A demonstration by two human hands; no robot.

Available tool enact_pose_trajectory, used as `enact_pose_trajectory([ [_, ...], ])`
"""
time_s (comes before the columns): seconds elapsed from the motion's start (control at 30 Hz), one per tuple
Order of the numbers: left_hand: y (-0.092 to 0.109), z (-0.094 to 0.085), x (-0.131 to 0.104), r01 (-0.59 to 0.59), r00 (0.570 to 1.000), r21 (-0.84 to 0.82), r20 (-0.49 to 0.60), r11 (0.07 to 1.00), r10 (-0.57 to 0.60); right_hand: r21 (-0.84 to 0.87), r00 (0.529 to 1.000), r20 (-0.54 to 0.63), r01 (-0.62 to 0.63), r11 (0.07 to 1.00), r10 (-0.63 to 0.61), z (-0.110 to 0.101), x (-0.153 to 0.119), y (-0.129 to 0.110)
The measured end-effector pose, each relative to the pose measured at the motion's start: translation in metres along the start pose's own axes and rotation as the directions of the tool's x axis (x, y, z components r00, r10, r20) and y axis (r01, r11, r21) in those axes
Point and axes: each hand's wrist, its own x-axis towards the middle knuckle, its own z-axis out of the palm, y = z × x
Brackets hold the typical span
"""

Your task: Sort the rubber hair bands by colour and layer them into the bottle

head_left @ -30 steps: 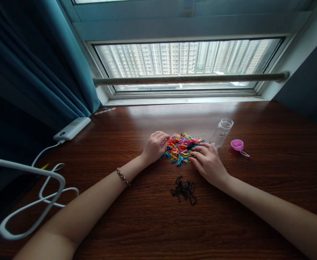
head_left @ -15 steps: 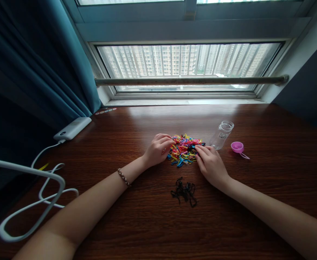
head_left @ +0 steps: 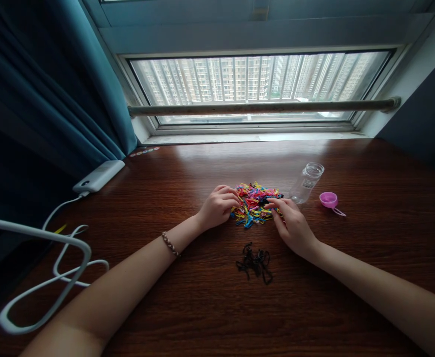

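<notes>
A loose pile of small multicoloured rubber bands (head_left: 252,214) lies on the brown wooden table. My left hand (head_left: 219,207) rests against the left edge of the pile, its fingers curled together; whatever they hold is hidden. From the right, my right hand (head_left: 293,225) reaches over the pile with its fingers stretched out and the thumb apart, the fingertips touching bands near a dark clump. Closer to me, a separate small heap of black rubber bands (head_left: 255,263) sits between my forearms.
Behind my right hand stands a clear bottle (head_left: 306,182) without its lid, and a pink cap (head_left: 329,200) with a loop lies to its right. A white power bank (head_left: 98,176) with a white cable (head_left: 79,243) is at the left, beside the blue curtain (head_left: 101,99). A window is behind.
My right hand has shifted slightly, its index finger now stretched further from the thumb over the pile. The left hand stays at the pile's left edge. The view has tilted a little.
</notes>
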Motion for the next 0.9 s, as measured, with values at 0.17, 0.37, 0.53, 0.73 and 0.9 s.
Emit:
enact_pose_trajectory([
  [0.17,-0.006,0.003,0.0,0.122,0.98,-0.113,-0.141,0.986,-0.137,0.0,1.0,0.024,0.0,1.0,0.0,0.001,-0.001,0.003],
  [0.37,-0.01,0.002,0.0,0.261,0.922,-0.205,-0.238,0.943,-0.307,-0.038,0.996,0.06,-0.064,0.997,0.066,0.001,-0.002,0.004],
  [0.53,-0.004,-0.002,0.001,0.13,0.982,-0.134,-0.119,0.982,-0.146,0.001,0.997,0.047,-0.066,0.998,0.066,0.002,-0.001,0.004],
  [0.73,0.003,-0.001,0.003,0.018,0.999,0.014,0.036,1.0,-0.019,0.033,0.995,-0.012,-0.095,0.995,0.095,0.004,0.0,0.007],
  [0.9,0.0,0.003,0.0,0.074,0.997,0.136,-0.035,0.988,-0.07,0.012,0.996,-0.054,-0.072,0.997,0.073,0.002,0.001,0.006],
])
